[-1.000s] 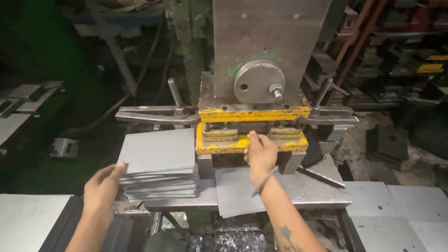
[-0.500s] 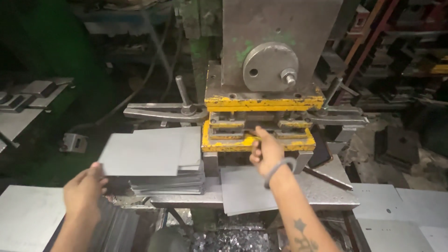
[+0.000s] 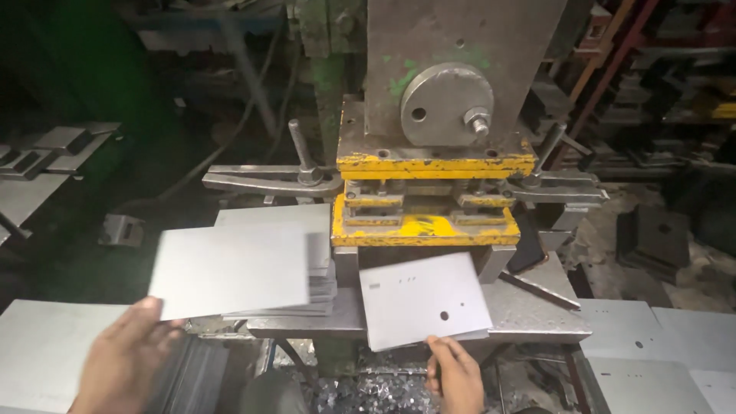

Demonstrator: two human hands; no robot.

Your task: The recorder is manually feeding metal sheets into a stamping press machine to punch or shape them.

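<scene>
Two sheets held at the press (image 3: 437,146) — one blank, one punched.
A plain grey sheet (image 3: 230,270) is gripped by the left hand (image 3: 123,360) above the sheet stack (image 3: 307,295); the punched sheet (image 3: 423,297) is pinched at its near edge by the right hand (image 3: 456,376) — flat on the press bed (image 3: 529,314).

Press bed (image 3: 537,310): bare steel to the right of the punched sheet (image 3: 424,299), crossed only by a loose metal bar (image 3: 540,291).
Die opening: low slot under the yellow block (image 3: 425,230), partly filled by the punched sheet's far edge.
Left of bed: sheet stack (image 3: 307,295) closes the side approach; a blank sheet (image 3: 230,268) hangs over it.
Above: clamp arms (image 3: 268,180) with an upright lever (image 3: 299,149) bar the way.
Front edge: open, scrap pile (image 3: 368,395) below.
</scene>
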